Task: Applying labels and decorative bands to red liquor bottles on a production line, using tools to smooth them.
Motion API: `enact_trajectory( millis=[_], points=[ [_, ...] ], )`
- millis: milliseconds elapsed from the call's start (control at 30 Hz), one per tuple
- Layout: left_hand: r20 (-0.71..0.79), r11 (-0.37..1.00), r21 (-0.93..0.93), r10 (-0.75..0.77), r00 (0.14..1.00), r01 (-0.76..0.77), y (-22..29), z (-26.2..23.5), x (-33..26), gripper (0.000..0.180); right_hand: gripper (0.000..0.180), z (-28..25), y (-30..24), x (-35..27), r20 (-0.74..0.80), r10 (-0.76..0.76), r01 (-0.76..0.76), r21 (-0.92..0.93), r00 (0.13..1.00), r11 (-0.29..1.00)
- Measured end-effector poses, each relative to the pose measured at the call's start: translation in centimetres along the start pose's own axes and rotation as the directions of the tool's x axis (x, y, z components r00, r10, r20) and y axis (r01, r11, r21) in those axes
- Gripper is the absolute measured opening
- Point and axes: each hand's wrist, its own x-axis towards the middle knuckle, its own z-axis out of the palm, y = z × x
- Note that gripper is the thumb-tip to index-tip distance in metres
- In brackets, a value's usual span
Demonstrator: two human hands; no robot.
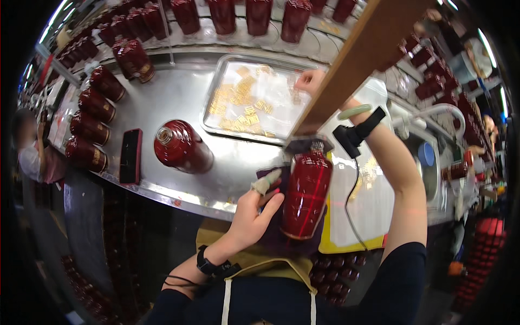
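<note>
A glossy dark red bottle (307, 195) lies on a dark purple cloth (287, 246) close in front of me, thin red light lines crossing its side. Just left of it is my left hand (253, 214), fingers stretched out and apart, covers on some fingertips; whether they touch the bottle or cloth I cannot tell. My right hand (310, 82) reaches over the far right of a metal tray (208, 116) of gold decal pieces (238, 95). Its fingers are pinched together, and what they hold is too small to make out. Another red bottle (181, 146) stands left of the tray.
A brown post (352, 59) slants between the tray and my right forearm. Several red bottles (89, 127) line the steel table's left side, beside a phone (130, 157). Right of the cloth are a yellow-edged white mat (352, 216), a cable and a sink (430, 173). More bottles stand behind.
</note>
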Motion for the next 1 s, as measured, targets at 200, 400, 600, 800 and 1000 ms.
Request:
enact_trajectory(
  millis=[200,400,600,800,1000],
  points=[
    [0.113,0.981,0.177,0.066,0.991,-0.086,1.8,3.1,1.5,0.083,0.019,-4.4,-14.2,-15.0,-0.314,-0.007,-0.075,-0.249,0.95,0.966],
    [0.157,0.992,0.124,-0.043,0.987,0.023,2.4,3.2,1.3,0.096,0.014,-2.0,-20.7,-24.7,-0.149,0.257,-0.192,0.35,0.955,0.917],
    [0.161,1.0,-0.011,0.015,0.987,-0.014,3.2,3.1,0.8,0.102,0.018,2.0,-17.8,-24.4,-0.077,0.343,-0.298,0.345,0.936,0.89],
    [0.108,0.956,-0.237,-0.15,0.983,0.173,2.4,3.6,2.2,0.08,0.014,2.7,-17.1,-23.6,-0.222,0.319,-0.269,0.229,0.921,0.936],
    [0.074,0.971,-0.198,-0.124,0.99,0.136,2.1,3.9,2.4,0.082,0.023,4.5,-15.7,-23.2,-0.286,0.426,-0.21,0.561,0.859,0.801]
  ],
)
